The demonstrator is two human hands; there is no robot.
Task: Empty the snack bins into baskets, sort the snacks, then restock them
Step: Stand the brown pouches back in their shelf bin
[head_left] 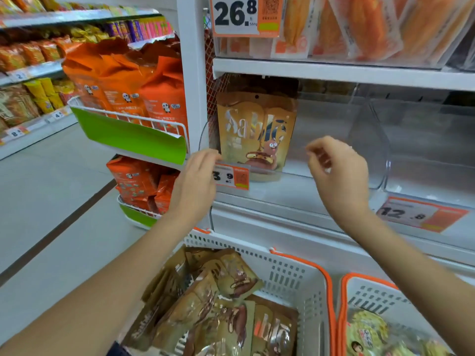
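Observation:
One tan snack pouch [253, 132] stands upright at the left end of a clear plastic bin [321, 140] on the middle shelf. My left hand [195, 186] rests at the bin's front left corner, fingers by the price tag [231, 177], holding nothing I can see. My right hand [336, 173] hovers in front of the bin, fingers loosely curled and empty. Below, a white basket with orange handles [290, 276] holds several of the same tan pouches [218, 304]. A second white basket [370, 296] at the right holds green snack packs [370, 332].
To the right sits another clear bin [424, 150] with a 12.8 price tag [419, 214]. The shelf above carries orange packs [359, 27]. Left of the white upright hang wire racks [128, 124] of orange bags. The floor aisle [51, 201] runs left.

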